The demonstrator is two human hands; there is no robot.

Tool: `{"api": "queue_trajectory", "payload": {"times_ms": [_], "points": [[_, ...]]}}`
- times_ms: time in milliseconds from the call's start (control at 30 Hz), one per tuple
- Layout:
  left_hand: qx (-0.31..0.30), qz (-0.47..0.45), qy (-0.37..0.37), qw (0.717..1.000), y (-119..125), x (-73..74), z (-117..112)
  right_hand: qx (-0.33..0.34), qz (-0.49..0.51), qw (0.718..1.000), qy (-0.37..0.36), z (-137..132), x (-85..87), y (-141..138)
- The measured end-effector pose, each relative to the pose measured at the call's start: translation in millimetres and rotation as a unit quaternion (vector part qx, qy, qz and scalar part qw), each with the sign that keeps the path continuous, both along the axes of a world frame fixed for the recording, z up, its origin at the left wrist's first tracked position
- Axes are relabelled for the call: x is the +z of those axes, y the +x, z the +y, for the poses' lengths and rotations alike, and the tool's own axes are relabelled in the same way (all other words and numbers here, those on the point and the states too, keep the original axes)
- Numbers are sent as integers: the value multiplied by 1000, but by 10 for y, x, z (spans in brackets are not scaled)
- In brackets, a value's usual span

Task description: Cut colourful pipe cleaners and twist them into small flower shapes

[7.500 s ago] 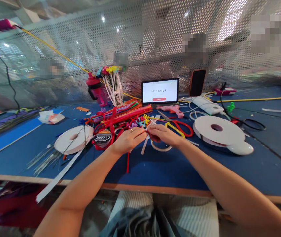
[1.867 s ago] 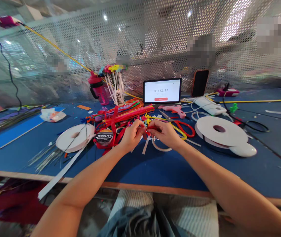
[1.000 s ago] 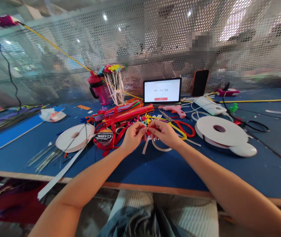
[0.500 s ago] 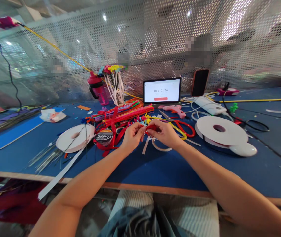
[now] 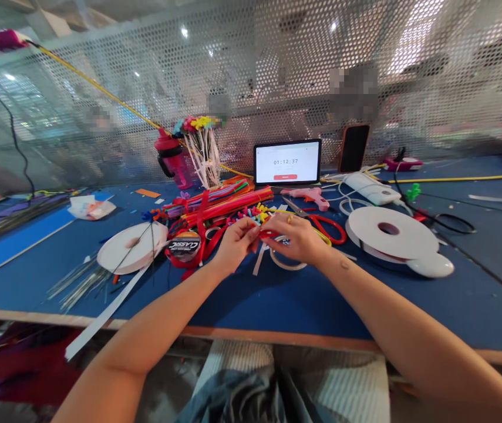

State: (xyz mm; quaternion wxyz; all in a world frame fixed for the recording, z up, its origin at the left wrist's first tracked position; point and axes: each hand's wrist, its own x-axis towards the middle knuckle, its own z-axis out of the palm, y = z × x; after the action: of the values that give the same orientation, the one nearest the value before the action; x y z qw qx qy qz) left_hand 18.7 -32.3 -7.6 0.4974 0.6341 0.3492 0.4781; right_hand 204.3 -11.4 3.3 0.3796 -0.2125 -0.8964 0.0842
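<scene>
In the head view, your left hand (image 5: 235, 241) and right hand (image 5: 299, 238) meet just above the blue table (image 5: 277, 299), both pinched shut on the red pipe cleaner (image 5: 268, 234), a short stretch of which shows between your fingertips. Since half a second ago your right hand has rolled at the wrist: its knuckles now arch over the piece and a ring shows on top, while your left hand keeps nearly the same pinch. Seven seconds back a long red stem hung from your left hand toward the table edge; none hangs there now, so the piece looks to have been gathered up between your fingers, and the work seems to be mid-twist rather than finished. The timer on the tablet (image 5: 286, 161) has ticked on to 01:12:37. Nothing else has shifted: the white strip (image 5: 259, 261) and the tape ring (image 5: 283, 263) lie just under your hands, the red scissors (image 5: 332, 229) just beyond your right hand, the bundle of pipe cleaners (image 5: 228, 202) behind your left, and a large white roll (image 5: 387, 232) well off to the right.
</scene>
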Motion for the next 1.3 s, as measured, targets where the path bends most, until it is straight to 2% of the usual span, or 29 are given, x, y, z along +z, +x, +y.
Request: {"api": "queue_trajectory", "payload": {"times_ms": [67,133,200,233,267,333,433,500,567,600,667,700,767,833,900,967,1067,1167,1233,1300], "points": [[70,110,145,981,-39,2,-11,35,72,980,-180,14,-32,-38],[108,215,263,934,-81,-4,-16,101,96,933,-331,17,-71,-88],[124,270,330,896,-112,-11,-16,144,101,902,-393,6,-101,-136],[128,280,344,887,-121,-11,-15,147,104,902,-393,-3,-109,-154],[131,282,345,885,-124,-8,-15,139,103,911,-375,-13,-113,-166],[120,263,308,906,-112,7,-17,100,77,947,-296,-27,-106,-169],[44,150,145,977,-67,38,-8,13,2,996,-89,-30,-62,-120],[-38,51,-10,998,-37,51,12,-14,-64,996,56,-25,-16,-67],[-110,-6,-132,985,-20,54,35,-9,-124,981,146,-21,30,-16],[-126,-16,-160,979,-17,53,43,-7,-139,977,162,-19,47,3],[-103,-13,-135,985,-23,49,43,-14,-117,985,127,-14,58,18],[-70,6,-88,994,-31,46,36,-13,-91,993,76,-11,49,14],[5,78,39,996,-53,41,7,21,-28,996,-78,0,7,-17],[48,161,151,974,-75,36,-28,79,22,970,-228,12,-54,-66],[67,198,197,958,-82,32,-50,108,57,950,-289,20,-106,-113],[68,177,168,967,-71,29,-49,81,71,964,-242,19,-129,-136],[11,68,11,998,-38,28,-1,1,33,998,-50,2,-96,-108],[-83,-15,-151,985,-22,39,58,-20,-70,989,128,-18,-21,-33],[-104,-16,-175,979,-29,51,71,-21,-111,981,156,-22,15,5],[-61,28,-97,993,-44,60,54,-30,-88,992,86,-12,19,12]]}}
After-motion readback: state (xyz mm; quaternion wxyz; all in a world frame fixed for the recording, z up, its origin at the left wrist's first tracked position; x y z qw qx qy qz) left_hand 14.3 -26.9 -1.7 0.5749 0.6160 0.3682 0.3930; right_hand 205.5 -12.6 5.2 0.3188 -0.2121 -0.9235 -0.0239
